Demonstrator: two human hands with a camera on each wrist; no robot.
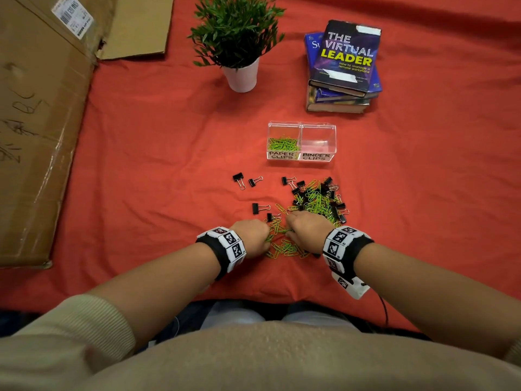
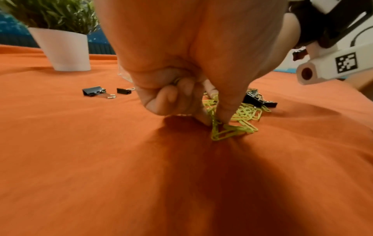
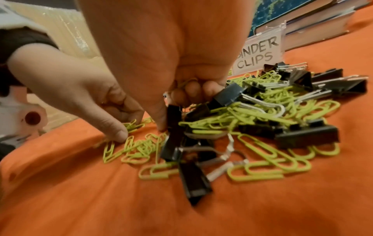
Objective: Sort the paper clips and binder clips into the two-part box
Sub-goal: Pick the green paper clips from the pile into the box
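Paper clips [image 1: 284, 246]: lime-green wire loops, lying scattered on the cloth directly between the two hands, well in front of the box.
Left hand [image 1: 251, 236]: fingers curling down, thumb and forefinger [image 2: 224, 111] pinching a small tangle of green paper clips against the cloth.
Right hand [image 1: 306, 225]: fingers curling inward at the near edge of the mixed heap; binder clips are dangling beside the thumb, but whether the fingers are clamping them I cannot tell.
Mixed heap [image 1: 320, 200]: black binder clips and green paper clips piling together just in front of the box.
Stray binder clips [image 1: 239, 179]: black with silver wire handles, lying apart from the heap, in front of the box and to its left.
Two-part box [image 1: 301, 125]: clear plastic; left part, labelled PAPER CLIPS, holding green clips; right part, labelled BINDER CLIPS, showing none.
Cloth [image 1: 155, 165]: red-orange, wrinkling, covering the whole surface.
Surroundings: potted plant [image 1: 239, 38] standing beyond the box to its left; stack of books [image 1: 342, 69] sitting just beyond the box; flattened cardboard [image 1: 42, 122] lying far left of the box.
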